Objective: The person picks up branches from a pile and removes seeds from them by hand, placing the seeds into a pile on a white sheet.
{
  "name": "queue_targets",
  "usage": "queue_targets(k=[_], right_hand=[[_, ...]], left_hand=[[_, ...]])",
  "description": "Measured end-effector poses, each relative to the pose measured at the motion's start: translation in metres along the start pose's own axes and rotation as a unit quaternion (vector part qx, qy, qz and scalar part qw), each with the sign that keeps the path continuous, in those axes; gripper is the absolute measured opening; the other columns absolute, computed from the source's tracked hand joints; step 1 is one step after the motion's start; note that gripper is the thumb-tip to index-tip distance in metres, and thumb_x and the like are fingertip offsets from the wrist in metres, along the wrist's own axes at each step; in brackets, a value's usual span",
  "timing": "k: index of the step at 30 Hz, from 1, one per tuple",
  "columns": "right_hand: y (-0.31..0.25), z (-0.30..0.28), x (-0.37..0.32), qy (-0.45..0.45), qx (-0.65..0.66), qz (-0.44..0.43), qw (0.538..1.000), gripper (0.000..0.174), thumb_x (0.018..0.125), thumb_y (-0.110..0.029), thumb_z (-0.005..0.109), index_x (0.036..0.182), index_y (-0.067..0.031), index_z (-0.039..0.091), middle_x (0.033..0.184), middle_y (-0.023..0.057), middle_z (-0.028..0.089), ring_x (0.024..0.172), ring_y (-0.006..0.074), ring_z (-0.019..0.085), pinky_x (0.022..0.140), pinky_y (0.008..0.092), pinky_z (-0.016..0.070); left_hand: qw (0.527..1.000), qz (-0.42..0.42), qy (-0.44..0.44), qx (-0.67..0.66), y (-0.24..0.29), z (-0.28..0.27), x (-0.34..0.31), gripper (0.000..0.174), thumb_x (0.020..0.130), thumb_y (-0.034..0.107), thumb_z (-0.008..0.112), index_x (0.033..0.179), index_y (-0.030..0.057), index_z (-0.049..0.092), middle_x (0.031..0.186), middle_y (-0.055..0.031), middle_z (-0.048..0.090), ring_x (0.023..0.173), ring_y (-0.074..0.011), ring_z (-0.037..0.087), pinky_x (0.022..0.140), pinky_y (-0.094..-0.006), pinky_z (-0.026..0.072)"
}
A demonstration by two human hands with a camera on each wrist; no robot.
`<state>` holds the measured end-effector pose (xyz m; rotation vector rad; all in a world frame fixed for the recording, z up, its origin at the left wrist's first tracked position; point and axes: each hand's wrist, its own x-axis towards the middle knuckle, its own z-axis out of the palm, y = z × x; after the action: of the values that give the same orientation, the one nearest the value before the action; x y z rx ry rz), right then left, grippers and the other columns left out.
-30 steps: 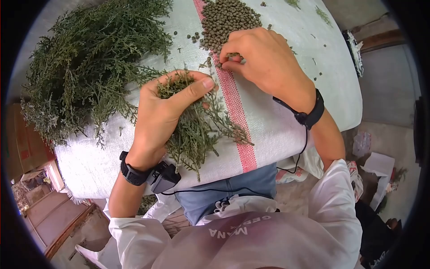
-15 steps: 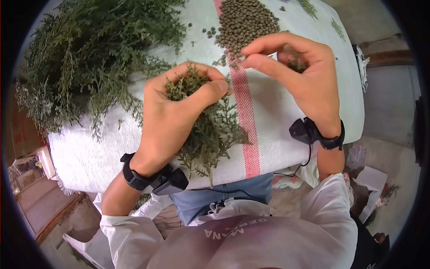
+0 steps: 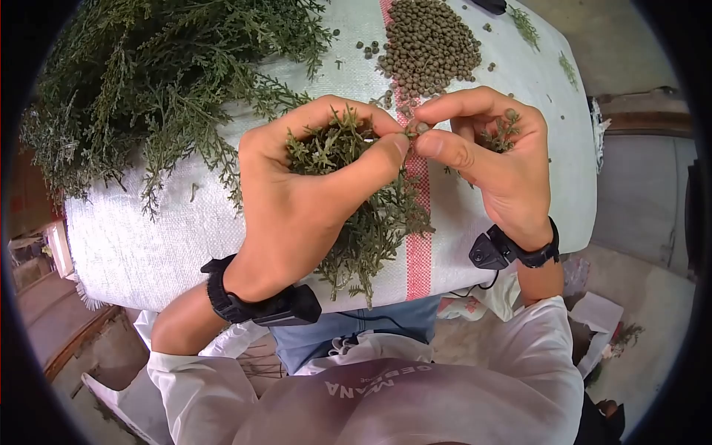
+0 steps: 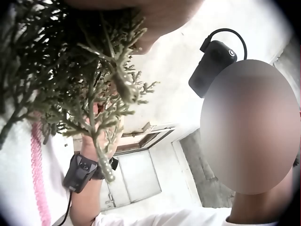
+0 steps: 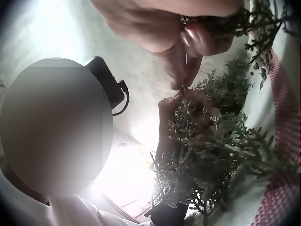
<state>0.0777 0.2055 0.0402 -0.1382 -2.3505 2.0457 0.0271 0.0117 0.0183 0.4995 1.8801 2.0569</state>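
Note:
My left hand grips a bunch of green conifer sprigs, whose tips hang below the palm and fill much of the left wrist view. Thumb and forefinger of my right hand pinch a small round cone right at the left fingertips. A short sprig with little cones sits in the right palm, under the curled other fingers. Just beyond both hands lies a heap of small round brown cones on a white woven sack with a red stripe.
A large pile of conifer branches covers the sack's far left. Stray sprigs and loose cones lie around the heap. A dark object shows at the far edge. Each wrist wears a strapped camera.
My right hand has come back from the edge of the cone heap, turned palm inward, and met the left fingertips. The left hand still holds its sprigs and has shifted slightly right.

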Motion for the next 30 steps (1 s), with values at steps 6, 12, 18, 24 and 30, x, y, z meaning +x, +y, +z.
queue_targets(k=[6,12,18,24,30], right_hand=[[0.011,0.000,0.002,-0.006,-0.001,-0.032,0.999,0.022,0.079,0.002,0.079,0.100,0.0006,0.072,0.098,0.0068,0.070,0.067,0.0025,0.051,0.056,0.0172,0.0366],[0.012,0.001,0.002,-0.011,0.011,-0.056,0.998,0.020,0.078,0.003,0.079,0.098,0.0011,0.072,0.101,0.0083,0.070,0.069,0.0027,0.053,0.058,0.0172,0.0379],[0.004,0.000,0.000,0.007,-0.007,0.026,1.000,0.018,0.078,0.005,0.078,0.095,0.0007,0.073,0.101,0.0090,0.069,0.071,0.0029,0.055,0.059,0.0177,0.0392],[0.017,0.003,0.004,-0.018,0.062,-0.050,0.997,0.019,0.078,0.006,0.078,0.096,-0.0002,0.074,0.101,0.0103,0.069,0.073,0.0059,0.058,0.063,0.0198,0.0446],[0.019,0.003,0.002,-0.028,0.071,-0.075,0.994,0.018,0.077,0.009,0.078,0.093,0.0004,0.073,0.102,0.0125,0.068,0.076,0.0090,0.060,0.066,0.0218,0.0480]], left_hand=[[1.000,0.011,0.001,0.004,-0.004,0.000,0.000,0.007,0.087,0.003,0.070,0.093,-0.0012,0.069,0.084,-0.0001,0.068,0.075,-0.0055,0.059,0.069,-0.0203,0.0460],[1.000,0.007,-0.004,0.003,-0.002,0.000,0.001,0.008,0.087,0.003,0.070,0.094,-0.0012,0.069,0.083,0.0004,0.067,0.075,-0.0055,0.059,0.069,-0.0199,0.0456],[1.000,-0.006,0.004,0.012,0.000,0.001,-0.001,0.008,0.088,0.004,0.069,0.094,-0.0013,0.069,0.084,-0.0003,0.067,0.077,-0.0058,0.059,0.070,-0.0201,0.0456],[1.000,-0.027,0.002,0.014,0.003,-0.001,0.000,0.009,0.087,0.005,0.069,0.094,-0.0013,0.069,0.085,-0.0012,0.067,0.077,-0.0061,0.059,0.071,-0.0206,0.0458],[0.999,-0.048,-0.008,-0.009,0.003,0.000,0.000,0.010,0.086,0.005,0.070,0.094,-0.0011,0.070,0.085,-0.0017,0.068,0.077,-0.0065,0.059,0.070,-0.0210,0.0461]])
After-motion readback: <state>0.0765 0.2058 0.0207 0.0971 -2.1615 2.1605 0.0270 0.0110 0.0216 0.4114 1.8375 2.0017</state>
